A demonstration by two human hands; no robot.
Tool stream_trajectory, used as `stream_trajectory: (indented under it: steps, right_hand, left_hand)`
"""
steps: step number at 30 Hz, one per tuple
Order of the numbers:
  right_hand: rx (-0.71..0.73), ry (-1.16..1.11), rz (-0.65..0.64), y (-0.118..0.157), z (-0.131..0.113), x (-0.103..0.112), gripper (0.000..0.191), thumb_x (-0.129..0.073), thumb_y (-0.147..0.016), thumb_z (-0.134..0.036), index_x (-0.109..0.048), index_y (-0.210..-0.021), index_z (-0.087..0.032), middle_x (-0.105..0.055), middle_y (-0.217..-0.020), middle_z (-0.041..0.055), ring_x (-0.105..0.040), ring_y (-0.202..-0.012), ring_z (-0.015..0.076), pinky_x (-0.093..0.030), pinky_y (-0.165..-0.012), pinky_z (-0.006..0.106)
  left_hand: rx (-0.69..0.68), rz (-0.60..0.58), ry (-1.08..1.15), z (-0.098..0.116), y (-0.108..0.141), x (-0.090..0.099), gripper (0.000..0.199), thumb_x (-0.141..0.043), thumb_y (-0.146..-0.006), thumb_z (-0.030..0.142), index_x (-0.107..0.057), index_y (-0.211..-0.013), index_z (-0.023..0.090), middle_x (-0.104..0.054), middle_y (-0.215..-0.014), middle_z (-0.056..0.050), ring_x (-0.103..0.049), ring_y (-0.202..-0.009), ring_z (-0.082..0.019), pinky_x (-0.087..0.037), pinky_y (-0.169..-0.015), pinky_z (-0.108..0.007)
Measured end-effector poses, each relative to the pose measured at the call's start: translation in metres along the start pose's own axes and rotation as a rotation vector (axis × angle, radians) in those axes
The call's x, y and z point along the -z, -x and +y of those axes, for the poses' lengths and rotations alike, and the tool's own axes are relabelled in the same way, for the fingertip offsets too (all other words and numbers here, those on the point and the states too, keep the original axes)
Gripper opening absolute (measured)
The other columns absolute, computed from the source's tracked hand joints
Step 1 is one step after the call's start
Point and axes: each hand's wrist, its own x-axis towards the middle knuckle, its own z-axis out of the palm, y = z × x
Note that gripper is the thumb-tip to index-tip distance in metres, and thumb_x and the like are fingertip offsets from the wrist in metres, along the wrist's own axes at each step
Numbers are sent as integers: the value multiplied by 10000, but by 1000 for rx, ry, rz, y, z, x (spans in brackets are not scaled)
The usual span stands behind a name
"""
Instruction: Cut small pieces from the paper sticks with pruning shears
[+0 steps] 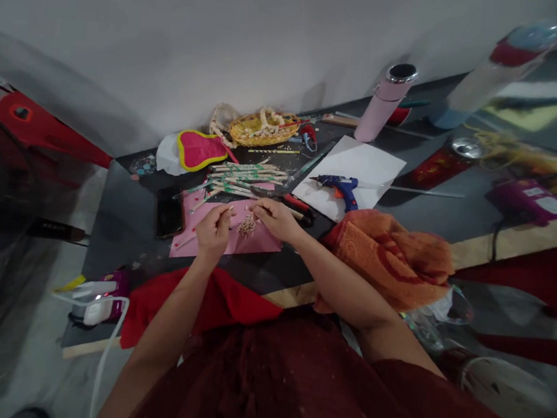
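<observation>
My left hand (pixel 214 229) is closed in a pinch over a pink sheet (pixel 260 243), with a tiny pale bit at its fingertips. My right hand (pixel 276 218) pinches close beside it, apart from the left; what its fingertips hold is too small to name. Between and just below the hands lies a small heap of thin beige pieces (pixel 246 226) on the pink sheet. Paper-wrapped thin sticks (pixel 245 177) with green print lie loosely piled behind the hands. A dark phone (pixel 170 212) rests left of the sheet.
A blue glue gun (pixel 336 185) lies on white paper (pixel 385 160). Behind stand a yellow basket (pixel 246 131), a pink flask (pixel 385 104) and a red can (pixel 441 165). An orange towel (pixel 392 251) sits by my right forearm; red cloth (pixel 231 299) hangs over the front edge.
</observation>
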Motion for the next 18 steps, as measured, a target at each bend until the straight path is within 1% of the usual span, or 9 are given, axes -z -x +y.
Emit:
stream_trajectory:
  steps: [1,3,6,9,12,15,18]
  right_hand:
    - [26,66,-6,0,2,0,253,-470,-888,-385,-599,-883,-167,-576,-743,1,-502,-655,108,-401,-629,242]
    - [38,112,-30,0,5,-1,217,-450,-890,-301,-611,-921,-160,-611,-777,14,-526,-665,111,-421,-644,245]
    - [25,149,-50,0,9,-3,250,-406,-900,-232,-619,-1000,-149,-653,-840,40,-572,-696,119,-450,-661,248]
    - [92,319,-28,0,13,-2,276,-417,-899,-216,-637,-1052,-150,-677,-941,67,-606,-811,142,-465,-741,265]
    - [174,543,-31,1,18,2,308,-424,-892,-200,-657,-1087,-154,-674,-1010,82,-597,-930,170,-452,-842,296]
    - [213,723,-87,1,23,4,317,-438,-870,-169,-684,-1069,-174,-660,-1039,78,-571,-987,190,-417,-930,337]
    - [240,798,-147,2,26,5,308,-470,-858,-173,-684,-1079,-175,-650,-1058,80,-550,-1017,204,-391,-972,358]
  left_hand:
    - [22,-15,19,0,3,-2,281,-457,-908,371,-633,-1017,179,-713,-914,-54,-608,-638,-108,-481,-626,-222]
    - [51,-33,41,-3,9,-7,273,-465,-903,367,-632,-1008,179,-714,-900,-54,-609,-634,-111,-487,-624,-228]
    - [51,-29,40,-9,15,-12,267,-469,-900,358,-634,-1006,177,-717,-888,-57,-622,-644,-121,-496,-637,-243]
    - [-2,-5,9,-16,14,-14,268,-471,-899,350,-644,-997,170,-717,-880,-61,-642,-692,-131,-500,-680,-250]
    - [-67,35,-20,-23,8,-15,260,-479,-898,335,-655,-983,164,-718,-872,-66,-655,-762,-141,-497,-733,-254]
    - [-115,25,-35,-28,4,-16,253,-498,-890,329,-657,-989,158,-717,-864,-70,-656,-786,-146,-493,-762,-260]
    - [-117,36,-41,-30,3,-17,264,-493,-893,338,-657,-995,158,-714,-870,-65,-655,-781,-140,-495,-758,-252]
